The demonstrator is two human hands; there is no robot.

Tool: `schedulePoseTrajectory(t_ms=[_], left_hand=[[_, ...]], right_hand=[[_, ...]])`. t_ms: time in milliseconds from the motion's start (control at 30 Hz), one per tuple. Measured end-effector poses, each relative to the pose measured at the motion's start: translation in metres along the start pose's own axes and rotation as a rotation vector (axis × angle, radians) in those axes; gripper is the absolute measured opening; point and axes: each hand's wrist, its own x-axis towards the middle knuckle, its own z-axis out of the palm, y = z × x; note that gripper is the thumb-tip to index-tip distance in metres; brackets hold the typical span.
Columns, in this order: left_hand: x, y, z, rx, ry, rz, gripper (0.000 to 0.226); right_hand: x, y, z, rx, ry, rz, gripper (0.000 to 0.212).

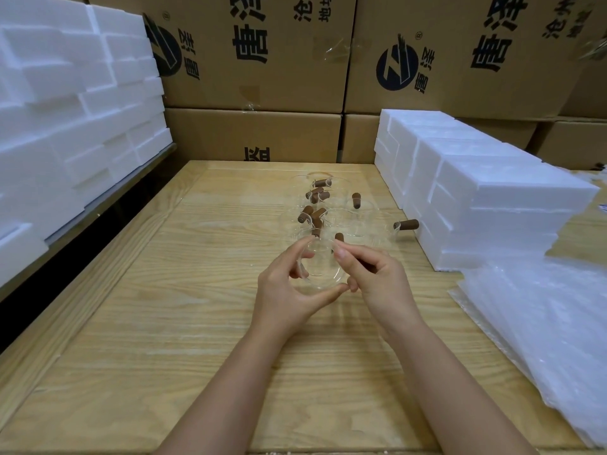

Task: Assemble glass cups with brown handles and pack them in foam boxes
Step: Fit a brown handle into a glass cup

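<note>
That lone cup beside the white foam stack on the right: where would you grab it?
Probably its brown handle, pinched from above. It juts out sideways from the glass cup toward the foam stack, which blocks a sideways reach; the other cups crowd its left.

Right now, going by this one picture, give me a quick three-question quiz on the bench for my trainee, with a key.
1. True or false: the left hand holds a glass cup while the right hand pinches its brown handle.
2. The clear plastic bags lie at the table's: A left side, B right side, C far end?
3. What colour are the handles on the cups grouped beyond the hands?
Key: 1 true; 2 B; 3 brown.
</note>
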Motion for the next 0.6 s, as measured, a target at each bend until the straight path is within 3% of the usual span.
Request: schedulePoseTrajectory(t_ms=[200,367,600], left_hand=[[-0.004,0.004,0.004,0.095,0.027,0.099,0.076],[-0.006,0.009,0.005,0.107,0.034,0.112,0.074],[-0.005,0.007,0.002,0.066,0.034,0.023,0.069]], right_hand=[[-0.006,0.008,0.014,-0.081,0.19,-0.093,0.018],[-0.01,0.01,0.018,-0.155,0.232,-0.128,0.043],[-0.006,0.01,0.016,-0.286,0.122,-0.168,0.048]])
